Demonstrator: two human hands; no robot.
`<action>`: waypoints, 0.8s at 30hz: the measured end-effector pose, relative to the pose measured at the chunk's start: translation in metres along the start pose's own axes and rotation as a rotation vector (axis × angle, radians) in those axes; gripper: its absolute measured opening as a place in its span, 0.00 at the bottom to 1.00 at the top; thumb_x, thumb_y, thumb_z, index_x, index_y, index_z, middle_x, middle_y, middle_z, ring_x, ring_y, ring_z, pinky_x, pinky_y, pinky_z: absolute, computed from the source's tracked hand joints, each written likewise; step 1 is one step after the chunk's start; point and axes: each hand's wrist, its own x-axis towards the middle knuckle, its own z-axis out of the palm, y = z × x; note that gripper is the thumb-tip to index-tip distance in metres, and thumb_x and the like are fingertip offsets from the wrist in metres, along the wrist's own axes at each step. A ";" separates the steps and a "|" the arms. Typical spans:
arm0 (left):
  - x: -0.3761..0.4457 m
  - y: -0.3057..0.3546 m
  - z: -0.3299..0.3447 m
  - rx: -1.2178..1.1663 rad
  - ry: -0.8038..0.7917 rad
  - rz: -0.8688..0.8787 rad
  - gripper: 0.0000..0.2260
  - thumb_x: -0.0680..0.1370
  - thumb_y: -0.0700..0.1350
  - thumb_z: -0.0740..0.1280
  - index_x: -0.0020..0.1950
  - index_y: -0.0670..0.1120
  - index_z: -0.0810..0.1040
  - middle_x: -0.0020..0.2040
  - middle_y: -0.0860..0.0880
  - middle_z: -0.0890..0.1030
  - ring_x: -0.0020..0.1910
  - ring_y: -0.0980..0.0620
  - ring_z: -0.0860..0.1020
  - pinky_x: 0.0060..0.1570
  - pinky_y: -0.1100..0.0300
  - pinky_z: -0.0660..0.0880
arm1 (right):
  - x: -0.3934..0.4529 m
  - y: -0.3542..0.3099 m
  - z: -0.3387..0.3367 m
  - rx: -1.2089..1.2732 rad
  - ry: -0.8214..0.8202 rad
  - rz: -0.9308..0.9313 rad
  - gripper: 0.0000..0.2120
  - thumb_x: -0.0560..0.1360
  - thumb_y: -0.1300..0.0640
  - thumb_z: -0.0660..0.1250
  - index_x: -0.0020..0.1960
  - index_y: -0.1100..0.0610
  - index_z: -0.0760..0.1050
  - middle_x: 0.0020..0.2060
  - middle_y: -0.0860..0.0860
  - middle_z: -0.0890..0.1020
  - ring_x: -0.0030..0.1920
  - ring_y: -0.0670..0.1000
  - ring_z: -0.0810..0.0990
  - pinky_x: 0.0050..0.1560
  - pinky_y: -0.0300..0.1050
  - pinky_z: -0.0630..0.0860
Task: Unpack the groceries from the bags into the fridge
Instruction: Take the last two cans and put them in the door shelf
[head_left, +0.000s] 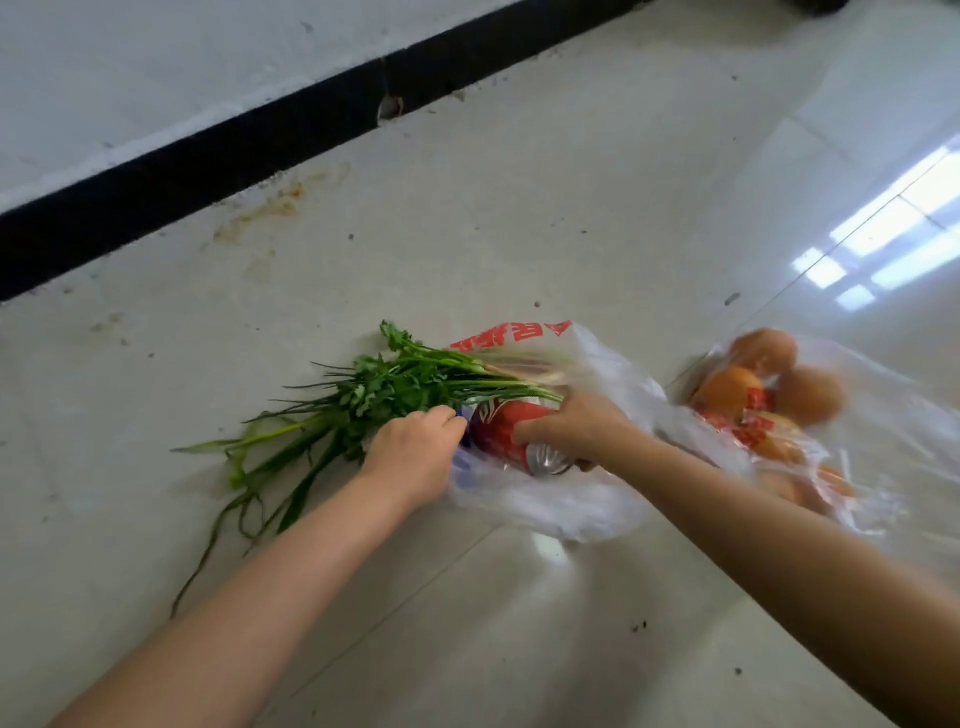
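A clear plastic bag with red print lies on the tiled floor. A bunch of green herbs and scallions sticks out of its mouth to the left. A red drinks can lies inside the bag. My right hand is closed around the can's near end. My left hand pinches the bag's edge just left of the can. A second clear bag to the right holds several oranges, blurred.
A white wall with a black skirting band runs diagonally behind the bags. The glossy floor has brown stains near the skirting and a bright window reflection at the right. No fridge is in view.
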 end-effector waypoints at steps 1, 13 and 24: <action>0.001 -0.001 -0.001 0.005 -0.002 -0.008 0.17 0.78 0.38 0.58 0.67 0.43 0.70 0.66 0.45 0.72 0.63 0.45 0.74 0.55 0.55 0.72 | -0.009 0.003 -0.007 0.019 -0.046 0.008 0.15 0.67 0.47 0.70 0.44 0.57 0.72 0.35 0.52 0.76 0.31 0.50 0.76 0.30 0.40 0.74; -0.049 -0.021 -0.024 -1.585 -0.055 -0.110 0.35 0.50 0.54 0.75 0.56 0.60 0.70 0.50 0.56 0.78 0.43 0.58 0.81 0.36 0.67 0.79 | -0.043 0.021 -0.009 0.301 -0.291 -0.456 0.29 0.57 0.52 0.75 0.56 0.48 0.72 0.47 0.46 0.78 0.48 0.47 0.79 0.46 0.34 0.78; -0.110 -0.044 -0.015 -0.182 -0.019 -0.269 0.28 0.68 0.54 0.71 0.65 0.53 0.68 0.59 0.48 0.69 0.59 0.49 0.71 0.53 0.58 0.72 | -0.001 -0.042 0.051 -0.272 0.137 -0.343 0.10 0.75 0.63 0.57 0.43 0.68 0.75 0.38 0.62 0.76 0.42 0.59 0.74 0.35 0.44 0.65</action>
